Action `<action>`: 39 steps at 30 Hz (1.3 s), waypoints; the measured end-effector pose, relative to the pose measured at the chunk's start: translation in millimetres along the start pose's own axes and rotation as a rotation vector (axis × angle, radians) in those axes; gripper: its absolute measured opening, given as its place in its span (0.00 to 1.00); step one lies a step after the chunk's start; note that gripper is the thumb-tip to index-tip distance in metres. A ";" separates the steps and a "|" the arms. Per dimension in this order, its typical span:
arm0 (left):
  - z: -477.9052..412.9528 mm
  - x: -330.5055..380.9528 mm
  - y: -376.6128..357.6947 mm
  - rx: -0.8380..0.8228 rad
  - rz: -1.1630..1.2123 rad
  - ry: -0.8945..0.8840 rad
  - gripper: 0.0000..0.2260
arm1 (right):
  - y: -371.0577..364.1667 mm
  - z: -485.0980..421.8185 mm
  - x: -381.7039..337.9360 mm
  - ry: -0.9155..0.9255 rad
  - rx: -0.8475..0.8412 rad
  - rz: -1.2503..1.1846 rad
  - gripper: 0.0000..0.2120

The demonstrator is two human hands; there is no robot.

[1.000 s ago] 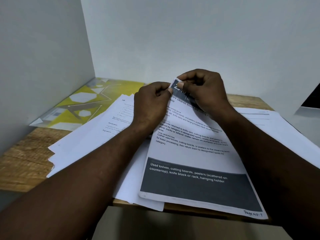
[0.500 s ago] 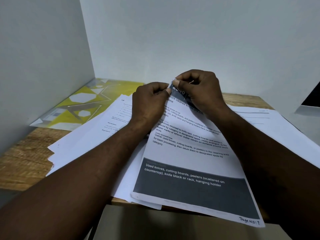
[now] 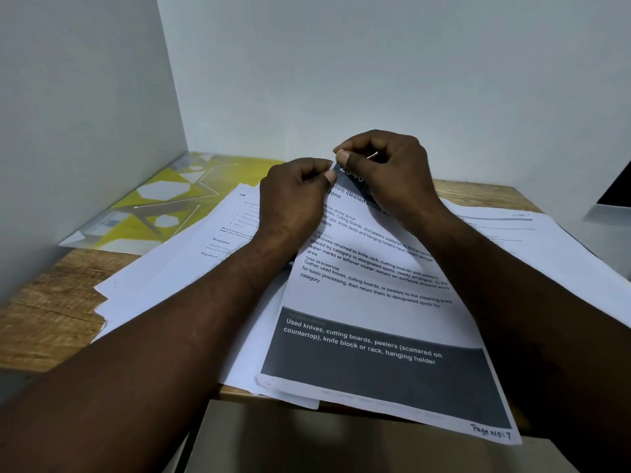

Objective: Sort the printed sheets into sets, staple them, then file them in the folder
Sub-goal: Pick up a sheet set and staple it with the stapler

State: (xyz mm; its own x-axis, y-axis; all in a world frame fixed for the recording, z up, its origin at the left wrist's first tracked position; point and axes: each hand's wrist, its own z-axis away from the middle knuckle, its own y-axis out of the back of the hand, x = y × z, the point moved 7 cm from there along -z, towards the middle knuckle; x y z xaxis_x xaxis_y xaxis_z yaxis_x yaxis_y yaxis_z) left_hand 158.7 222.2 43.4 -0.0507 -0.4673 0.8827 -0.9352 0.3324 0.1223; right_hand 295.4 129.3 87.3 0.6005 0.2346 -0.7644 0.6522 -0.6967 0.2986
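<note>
Pinching one corner with both hands: the left hand [image 3: 293, 196] has thumb and forefinger closed on the far-left corner of the top sheet [image 3: 375, 302], and the right hand [image 3: 386, 172] is curled over the same corner from above, fingertips of the two touching. The corner is lifted; the rest of the sheet lies flat on the pile, its near edge overhanging the table [image 3: 51, 312]. "Page No 7" is handwritten bottom right. My read: that's the staple corner, so this is squaring or separating pages there. A thin pale sliver shows by the right knuckles; can't tell if it's a staple. No stapler in view. The folder [image 3: 164, 199], yellow-patterned, lies flat at far left against the wall, one edge under the left pile [image 3: 164, 281], well apart from the hands. It's probably parked there for the filing step, which isn't started. Counts: two hands, one folder, one sheet being handled, and two spreads of loose sheets, the left pile and the right pile [image 3: 546, 240]. The left one shows several staggered edges; exact page count unreadable.
</note>
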 end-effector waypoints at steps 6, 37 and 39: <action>1.7 3.3 -0.8 -0.005 -0.018 -0.014 0.07 | -1.2 -2.5 0.6 0.007 0.033 0.071 0.02; -1.2 3.1 0.4 -0.028 -0.099 -0.040 0.09 | 15.4 -9.6 12.6 0.047 -0.156 -0.099 0.05; -1.4 2.5 1.6 -0.023 -0.101 -0.033 0.10 | 13.9 -8.1 13.7 0.041 -0.185 -0.136 0.04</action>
State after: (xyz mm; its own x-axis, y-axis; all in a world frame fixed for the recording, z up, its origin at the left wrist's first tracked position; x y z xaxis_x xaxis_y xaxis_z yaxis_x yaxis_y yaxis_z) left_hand 157.6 222.7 46.5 0.0321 -0.5258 0.8500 -0.9277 0.3008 0.2211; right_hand 316.4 128.3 85.6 0.5176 0.3479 -0.7817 0.7997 -0.5215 0.2975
